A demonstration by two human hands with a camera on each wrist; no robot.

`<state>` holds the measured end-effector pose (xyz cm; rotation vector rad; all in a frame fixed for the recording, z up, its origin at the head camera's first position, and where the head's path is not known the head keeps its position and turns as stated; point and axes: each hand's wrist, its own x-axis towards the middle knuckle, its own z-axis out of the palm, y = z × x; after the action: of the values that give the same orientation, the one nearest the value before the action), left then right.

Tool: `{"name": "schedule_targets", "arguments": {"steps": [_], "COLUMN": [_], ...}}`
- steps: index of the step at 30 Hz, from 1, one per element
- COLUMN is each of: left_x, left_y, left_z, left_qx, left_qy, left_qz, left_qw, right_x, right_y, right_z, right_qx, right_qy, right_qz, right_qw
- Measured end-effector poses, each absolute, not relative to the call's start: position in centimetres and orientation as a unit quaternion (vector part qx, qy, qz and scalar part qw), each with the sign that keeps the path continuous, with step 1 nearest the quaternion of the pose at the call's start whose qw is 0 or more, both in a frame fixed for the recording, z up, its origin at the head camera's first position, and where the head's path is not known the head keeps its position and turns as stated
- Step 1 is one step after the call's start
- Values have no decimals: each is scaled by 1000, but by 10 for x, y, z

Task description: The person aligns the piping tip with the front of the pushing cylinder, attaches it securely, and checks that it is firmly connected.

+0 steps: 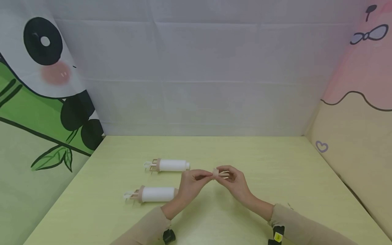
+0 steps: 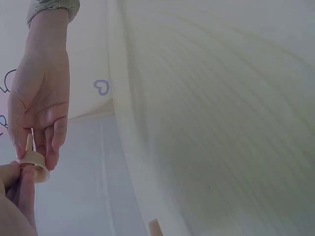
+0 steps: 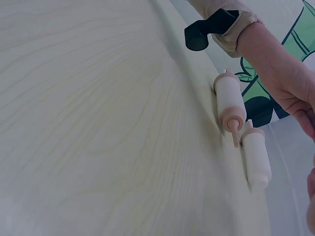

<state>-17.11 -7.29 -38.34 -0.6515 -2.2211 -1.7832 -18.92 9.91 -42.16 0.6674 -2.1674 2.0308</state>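
Note:
Between my two hands is a small beige ring-shaped cap (image 1: 215,172) with a thin spout-like part, clearest in the left wrist view, where the cap (image 2: 35,162) shows its open hollow side. My left hand (image 1: 193,182) pinches it from the left with thumb and fingertips. From the other side my right hand (image 1: 235,182) holds it between thumb and fingers. Left of the hands, two white bottles with beige collars lie on their sides. The nearer bottle (image 1: 158,194) has a beige pointed nozzle (image 3: 234,127); the farther bottle (image 1: 173,165) ends in a bare white neck.
Both bottles rest on a pale wood-grain table (image 1: 269,160), with slender looped parts (image 1: 150,165) at their left ends. A white cloth wall (image 1: 202,75) rises behind the table, and printed cloths hang at both sides. Dark devices (image 1: 277,234) are strapped at the wrists.

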Motion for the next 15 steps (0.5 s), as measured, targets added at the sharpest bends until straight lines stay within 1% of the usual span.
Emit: {"name": "schedule_targets", "arguments": {"steps": [5, 11, 15], "left_x": [-171, -173, -173], "left_y": [-71, -70, -69], "left_z": [-384, -386, -386], "left_qx": [-207, -191, -184], "left_qy": [-752, -744, -741], "left_qz": [-617, -637, -642], "left_qw": [101, 72, 66], "right_x": [-189, -189, -188], "right_y": [100, 100, 101], "right_z": [-423, -424, -423], "right_qx": [221, 206, 203], "right_qy": [-711, -703, -707], "right_qz": [666, 680, 677], "right_qw": [54, 33, 27]}}
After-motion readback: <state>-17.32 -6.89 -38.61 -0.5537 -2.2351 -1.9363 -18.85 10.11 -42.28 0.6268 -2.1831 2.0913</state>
